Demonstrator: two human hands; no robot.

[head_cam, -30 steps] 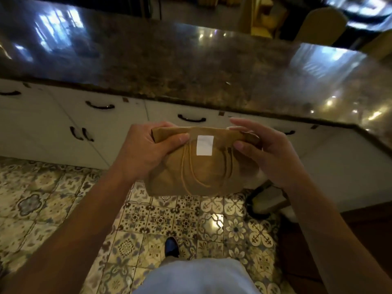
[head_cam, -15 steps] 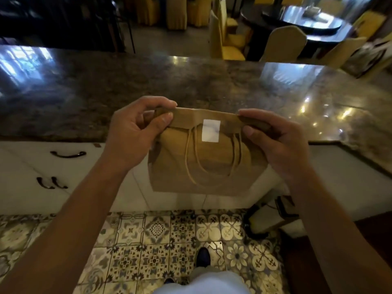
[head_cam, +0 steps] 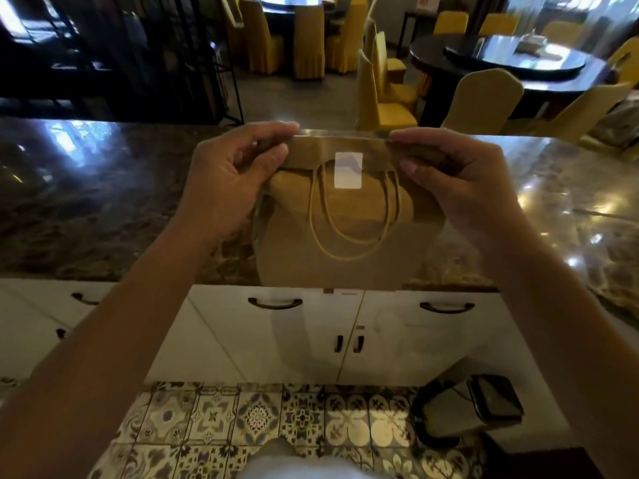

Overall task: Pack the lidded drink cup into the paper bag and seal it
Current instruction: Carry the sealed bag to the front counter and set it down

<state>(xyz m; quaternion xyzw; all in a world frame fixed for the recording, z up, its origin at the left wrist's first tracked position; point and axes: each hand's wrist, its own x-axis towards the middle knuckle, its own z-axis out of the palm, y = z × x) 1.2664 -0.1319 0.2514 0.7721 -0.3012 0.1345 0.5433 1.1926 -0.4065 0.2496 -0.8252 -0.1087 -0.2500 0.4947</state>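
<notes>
Paper bag (head_cam: 342, 250): held up over the near edge of the dark stone worktop (head_cam: 103, 202), top folded over and fastened with a white sticker (head_cam: 348, 170), twine handles hanging down the front; left hand (head_cam: 228, 181) and right hand (head_cam: 460, 181) each pinch an end of the fold. Drink cup: not visible, judged inside the bag; packing and sealing look done, with only setting down left. Surroundings: white cabinets (head_cam: 276, 340) below, a dark bin (head_cam: 466, 409) on the tiled floor (head_cam: 259, 420), yellow-covered chairs (head_cam: 484, 98) beyond; nothing blocks the worktop.
</notes>
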